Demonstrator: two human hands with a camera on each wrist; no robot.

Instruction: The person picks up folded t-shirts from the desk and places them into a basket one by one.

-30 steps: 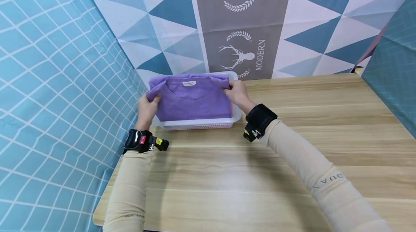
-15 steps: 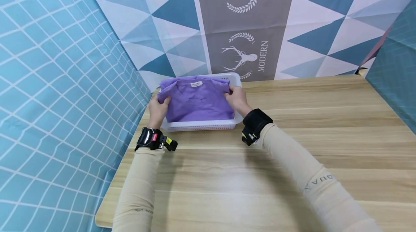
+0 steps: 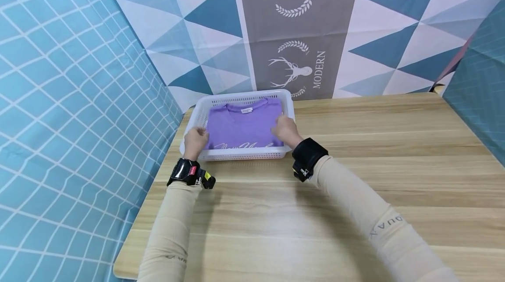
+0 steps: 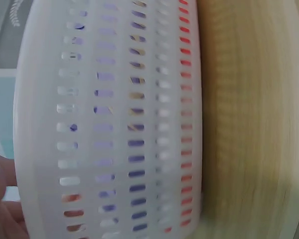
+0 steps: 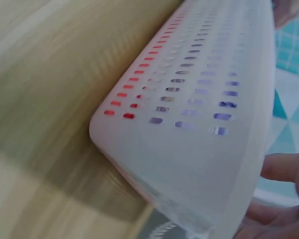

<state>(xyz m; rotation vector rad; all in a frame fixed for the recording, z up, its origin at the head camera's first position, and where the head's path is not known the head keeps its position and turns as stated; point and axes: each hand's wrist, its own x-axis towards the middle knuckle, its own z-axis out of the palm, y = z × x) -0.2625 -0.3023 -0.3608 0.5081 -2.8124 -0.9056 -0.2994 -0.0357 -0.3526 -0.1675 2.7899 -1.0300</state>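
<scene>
A purple T-shirt point(image 3: 246, 126) lies folded in a white plastic basket point(image 3: 240, 154), its neckline and label toward the back and white script along the front. My left hand point(image 3: 196, 141) is at the basket's left side, fingertips beside the shirt's left edge. Over the right side, my right hand point(image 3: 286, 130) is slightly blurred, with its fingertips close to the shirt's right edge. In the right wrist view, the thumb point(image 5: 281, 167) stands apart from the fingers beyond the rim. Behind the basket rim point(image 4: 27, 119) in the left wrist view, part of my left hand point(image 4: 5, 204) shows.
The basket stands on a wooden table point(image 3: 355, 176), close to the patterned back wall cloth point(image 3: 292, 32). A blue gridded cloth point(image 3: 71, 119) hangs along the left. Red shows through the basket's lower slots.
Both hands lowered the shirt's shoulder corners and let them go. The shirt now lies flatter inside the basket, its script print showing. The hands moved slightly down toward the front.
</scene>
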